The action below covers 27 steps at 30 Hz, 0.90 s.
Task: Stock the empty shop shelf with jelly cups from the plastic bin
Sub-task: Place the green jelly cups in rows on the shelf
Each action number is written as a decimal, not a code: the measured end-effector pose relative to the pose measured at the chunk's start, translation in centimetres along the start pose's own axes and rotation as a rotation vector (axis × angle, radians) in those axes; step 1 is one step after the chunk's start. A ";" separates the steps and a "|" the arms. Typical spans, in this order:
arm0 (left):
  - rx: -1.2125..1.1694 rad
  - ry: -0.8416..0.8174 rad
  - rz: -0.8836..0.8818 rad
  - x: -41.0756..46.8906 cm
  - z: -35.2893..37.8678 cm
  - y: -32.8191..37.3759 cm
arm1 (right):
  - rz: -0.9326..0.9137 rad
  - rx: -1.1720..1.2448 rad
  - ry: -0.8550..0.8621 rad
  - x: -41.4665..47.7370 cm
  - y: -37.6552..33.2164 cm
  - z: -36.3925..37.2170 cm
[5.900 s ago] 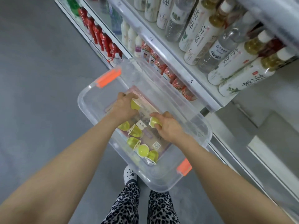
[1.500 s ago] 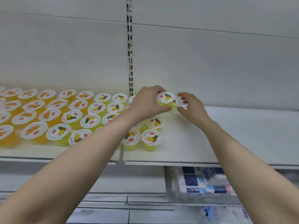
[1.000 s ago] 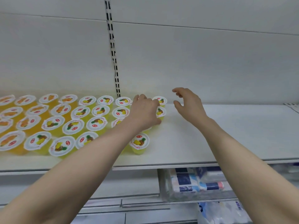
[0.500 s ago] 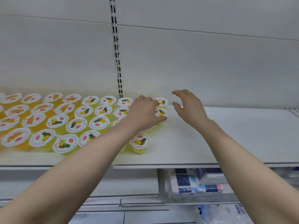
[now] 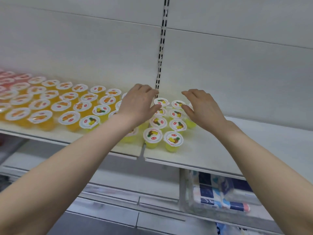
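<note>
Yellow jelly cups [image 5: 173, 139] with white printed lids stand upright in rows on the white shelf [image 5: 211, 155].

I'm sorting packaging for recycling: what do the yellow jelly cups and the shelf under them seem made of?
Jelly cups: likely clear thin plastic, as yellow jelly shows through the walls; lids look like white printed film. Shelf: probably painted metal, matt off-white, with a thin front edge; not certain.

Left of the slotted upright [image 5: 160, 53], the left hand [image 5: 138, 102] is covering several jelly cups [image 5: 153, 135]. Right of it, the right hand [image 5: 203, 107] is hiding most of another. Far left, rows are blurring and running off the edge.
</note>
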<state>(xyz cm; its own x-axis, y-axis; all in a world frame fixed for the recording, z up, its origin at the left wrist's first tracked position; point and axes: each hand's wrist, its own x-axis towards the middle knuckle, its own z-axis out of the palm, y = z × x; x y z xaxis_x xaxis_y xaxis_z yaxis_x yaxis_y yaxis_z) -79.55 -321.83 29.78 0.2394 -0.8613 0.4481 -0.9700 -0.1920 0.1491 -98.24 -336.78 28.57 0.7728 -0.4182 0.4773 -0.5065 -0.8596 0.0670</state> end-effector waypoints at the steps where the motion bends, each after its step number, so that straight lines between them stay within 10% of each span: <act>1: 0.012 0.003 -0.009 -0.6 -0.6 -0.9 | -0.015 0.005 0.002 0.5 -1.0 -0.2; 27: 0.343 0.138 -0.486 -37.4 -21.9 -37.4 | -0.604 0.341 0.081 12.1 -56.0 4.0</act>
<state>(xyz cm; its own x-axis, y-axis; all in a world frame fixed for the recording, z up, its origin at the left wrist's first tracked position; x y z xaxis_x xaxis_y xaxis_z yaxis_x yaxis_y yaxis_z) -51.26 -272.13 26.71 0.6391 -0.5727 0.5134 -0.7014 -0.7079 0.0834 -59.02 -294.89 27.08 0.8439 0.1742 0.5074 0.1617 -0.9844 0.0690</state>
